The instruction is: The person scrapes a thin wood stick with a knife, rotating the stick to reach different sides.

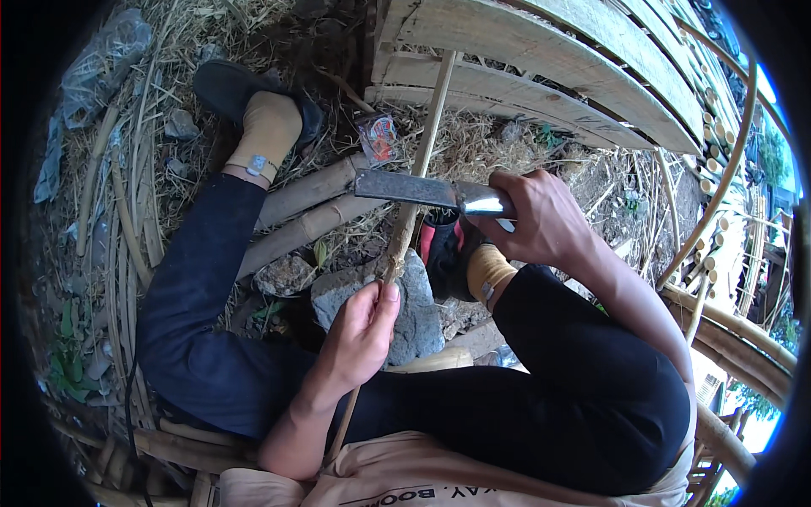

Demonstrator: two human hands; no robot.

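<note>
My left hand (357, 334) is closed around a thin bamboo stick (429, 131), thumb on top. The stick slants from beside my waist, past my hand, up to the wooden slats at the far side. My right hand (541, 215) grips the handle of a machete (405, 188), whose dark, blunt-ended blade points left and lies across the stick above my left hand. Rough, paler fibres show on the stick just beyond my left thumb. Behind the stick sits a large grey stone (414, 313), between my legs.
A slatted wooden crate (507, 42) stands at the far side. Bamboo pieces (308, 224) and a smaller stone (285, 275) lie near my left leg. Straw, a red wrapper (378, 138) and a clear plastic bag (106, 68) litter the ground. Stacked bamboo poles (718, 169) are at right.
</note>
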